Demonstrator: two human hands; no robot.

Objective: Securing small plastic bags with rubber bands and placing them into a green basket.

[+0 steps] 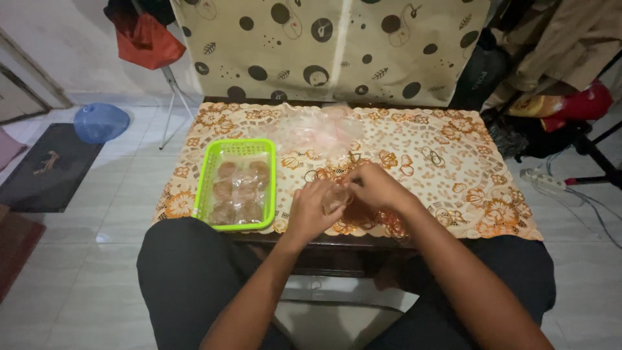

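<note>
Pinching a small clear bag (338, 195) together near the table's (453, 175) front edge, left hand (311, 210) and right hand (376, 188) kept the green basket (210, 170) within reach leftward.

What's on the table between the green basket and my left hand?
Head view: only bare floral tablecloth lies between the green basket and the left hand; the clear plastic bags sit farther back.

We see a small clear plastic wrapper (337, 194) pinched between both our hands just above the table's near edge, crumpled and see-through. What it holds is hidden by our fingers, though something brownish shows beneath it.
</note>
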